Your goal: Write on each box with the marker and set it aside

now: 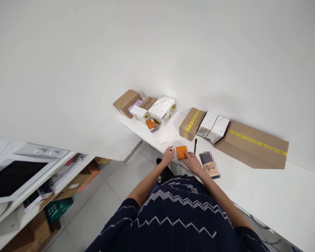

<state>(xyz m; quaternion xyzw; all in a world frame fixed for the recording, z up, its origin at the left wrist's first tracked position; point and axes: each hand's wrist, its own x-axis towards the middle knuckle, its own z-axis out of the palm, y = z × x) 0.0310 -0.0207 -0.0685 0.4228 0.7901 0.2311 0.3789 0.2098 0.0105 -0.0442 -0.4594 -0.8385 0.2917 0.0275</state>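
Hands: left [169, 154], right [192, 161] flank orange box [181, 152] | grip unclear | fingertips tiny

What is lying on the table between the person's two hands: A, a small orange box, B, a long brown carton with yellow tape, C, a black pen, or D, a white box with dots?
A: the small orange box sits on the white table with the left hand at one side and the right hand at the other; the black pen lies beyond the right hand.
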